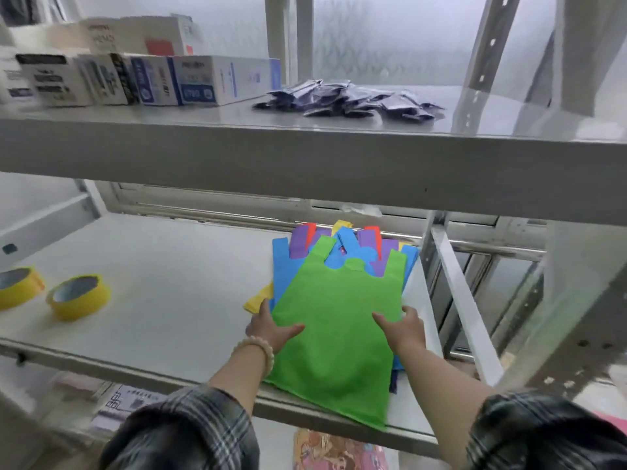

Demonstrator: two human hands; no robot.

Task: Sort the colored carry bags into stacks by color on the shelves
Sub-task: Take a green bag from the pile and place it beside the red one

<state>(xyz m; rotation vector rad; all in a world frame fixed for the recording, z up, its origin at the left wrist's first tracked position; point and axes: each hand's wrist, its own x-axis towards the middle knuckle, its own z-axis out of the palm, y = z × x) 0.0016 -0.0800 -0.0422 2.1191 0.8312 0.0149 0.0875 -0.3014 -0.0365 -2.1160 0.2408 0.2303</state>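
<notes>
A mixed pile of carry bags lies on the right part of the middle shelf (163, 283). A green bag (336, 320) is on top, its bottom edge hanging over the shelf front. Under it show a blue bag (283, 269), purple handles (300, 244), red tips (310, 230) and a yellow bag (259, 300) sticking out at the left. My left hand (271, 329) grips the green bag's left edge, thumb on top, fingers underneath. My right hand (405, 329) holds the right edge the same way.
Two yellow tape rolls (79, 295) sit at the left of the middle shelf. The upper shelf (305, 157) carries white boxes (190, 81) and a heap of dark packets (349, 98). A metal upright (464, 300) stands right of the pile. Papers lie on the shelf below.
</notes>
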